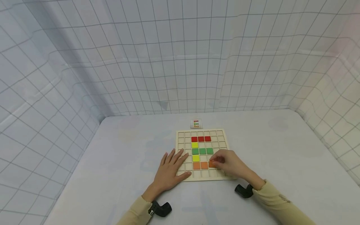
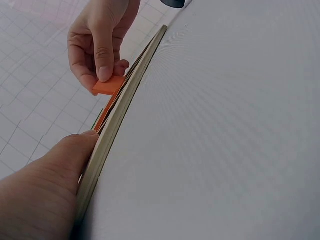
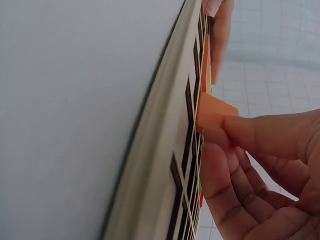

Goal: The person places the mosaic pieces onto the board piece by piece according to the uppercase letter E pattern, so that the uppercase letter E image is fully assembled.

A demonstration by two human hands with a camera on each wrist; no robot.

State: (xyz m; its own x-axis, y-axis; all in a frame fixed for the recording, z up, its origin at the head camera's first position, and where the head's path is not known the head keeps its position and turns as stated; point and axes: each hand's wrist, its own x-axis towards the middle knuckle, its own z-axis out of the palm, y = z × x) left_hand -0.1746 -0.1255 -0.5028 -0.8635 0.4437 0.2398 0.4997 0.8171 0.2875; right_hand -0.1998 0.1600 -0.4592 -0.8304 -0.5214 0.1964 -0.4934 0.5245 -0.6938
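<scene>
A pale wooden grid board point(image 1: 184, 178) lies flat on the table. My right hand point(image 1: 229, 161) pinches an orange square tile point(image 2: 108, 85) between thumb and fingers, tilted at a grid cell just right of two orange tiles point(image 1: 200, 165) in the same row. The left hand point(image 1: 168, 173) rests with straight, spread fingers on the board's left side. Red tiles point(image 1: 201, 139) form a row near the top, green tiles point(image 1: 202, 151) a row in the middle. One yellow tile point(image 1: 195, 145) sits between those rows, another yellow tile point(image 1: 196, 158) between green and orange.
A small pattern card point(image 1: 196, 123) with a coloured grid lies just beyond the board's far edge. White cloth walls with grid lines point(image 1: 174, 62) surround the white table point(image 1: 135, 140) at the back and sides. Black wrist cameras point(image 1: 161, 209) are worn on both wrists.
</scene>
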